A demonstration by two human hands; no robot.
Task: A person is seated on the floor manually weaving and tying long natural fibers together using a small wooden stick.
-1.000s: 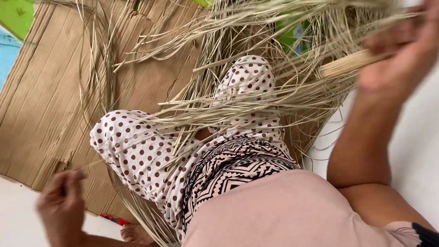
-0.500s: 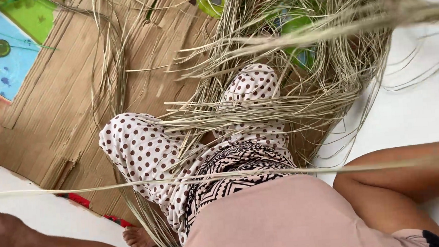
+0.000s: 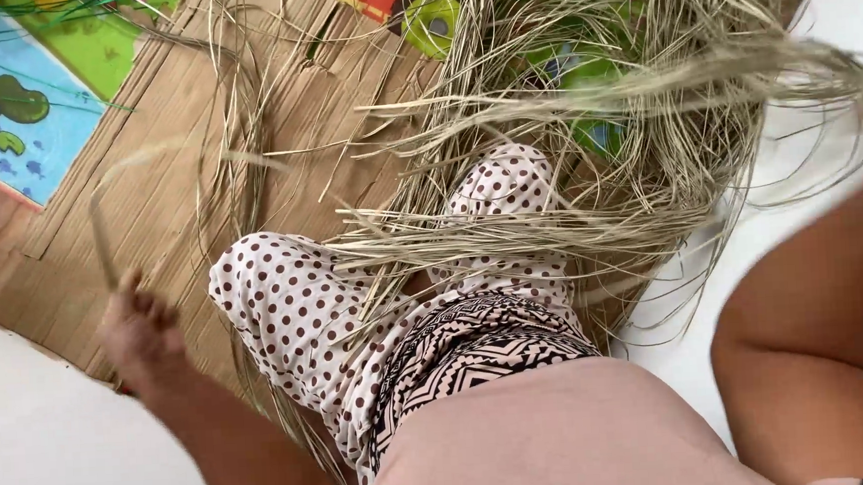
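One of the hands [image 3: 141,332], blurred, pinches a straw strand [image 3: 101,230]; the right is cut off.

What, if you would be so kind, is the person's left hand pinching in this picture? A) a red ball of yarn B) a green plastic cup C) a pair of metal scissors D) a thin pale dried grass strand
D: the left hand is closed on a thin pale dried grass strand that loops up over the brown corrugated cardboard sheet.
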